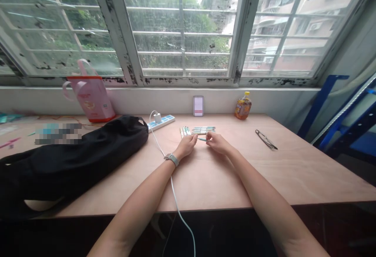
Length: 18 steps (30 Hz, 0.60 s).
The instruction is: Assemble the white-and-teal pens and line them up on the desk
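Note:
A slim blue-grey pen [202,139] spans the small gap between my two hands, just above the table. My right hand [219,143] pinches its right end with closed fingers. At the other end, the fingers of my left hand [187,146] are pressed together on the pen; its tip is hidden there. Just beyond my hands lies a row of pens [203,128], side by side and pointing left to right. Several more pens [183,131] lie lengthwise next to them, partly behind my left hand.
A phone [198,106] leans on the wall. A power strip [164,122] carries a charger [157,117], its white cable [179,206] running under my left wrist. Left lie a black bag [111,143] and a pink pouch [95,100]; right, a bottle [243,107] and folded glasses [266,140].

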Each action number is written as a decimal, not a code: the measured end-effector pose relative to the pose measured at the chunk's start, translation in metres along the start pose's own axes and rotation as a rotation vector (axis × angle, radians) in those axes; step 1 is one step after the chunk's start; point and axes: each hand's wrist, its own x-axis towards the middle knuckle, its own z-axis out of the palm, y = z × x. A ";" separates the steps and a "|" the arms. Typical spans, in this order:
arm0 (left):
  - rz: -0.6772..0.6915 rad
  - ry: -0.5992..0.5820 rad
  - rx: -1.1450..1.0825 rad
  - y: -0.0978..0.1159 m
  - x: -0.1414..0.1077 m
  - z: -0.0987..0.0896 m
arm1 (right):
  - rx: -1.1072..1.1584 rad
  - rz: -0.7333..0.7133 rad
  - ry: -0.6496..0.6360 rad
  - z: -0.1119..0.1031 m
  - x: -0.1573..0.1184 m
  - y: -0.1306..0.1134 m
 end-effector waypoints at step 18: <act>0.076 0.013 -0.085 -0.007 0.000 0.002 | -0.157 0.122 0.060 -0.005 0.001 -0.006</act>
